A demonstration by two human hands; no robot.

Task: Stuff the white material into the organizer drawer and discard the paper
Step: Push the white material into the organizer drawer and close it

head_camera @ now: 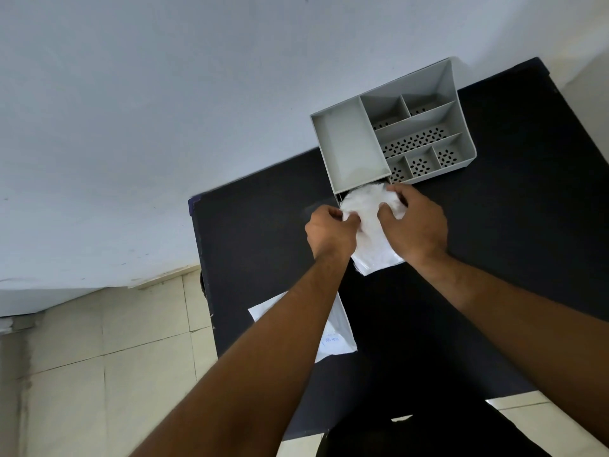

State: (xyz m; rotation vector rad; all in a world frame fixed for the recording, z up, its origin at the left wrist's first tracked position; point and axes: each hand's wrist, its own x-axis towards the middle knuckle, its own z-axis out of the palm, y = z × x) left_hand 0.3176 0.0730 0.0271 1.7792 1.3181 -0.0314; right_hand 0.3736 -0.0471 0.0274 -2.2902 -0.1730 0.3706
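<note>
A grey plastic organizer (425, 120) with several compartments stands at the far side of the black table (494, 242). Its drawer (339, 196) is pulled out towards me under the large left compartment. A crumpled white material (369, 206) fills the drawer opening and hangs out over the table. My left hand (331, 234) pinches the material's left edge. My right hand (413, 222) grips its right side, fingertips at the drawer mouth. A white sheet of paper (336, 338) with faint writing lies flat on the table under my left forearm.
The table's left edge (204, 275) runs beside a tiled floor (108, 374). A pale wall (164, 127) stands behind the organizer. A dark shape lies below the table's near edge.
</note>
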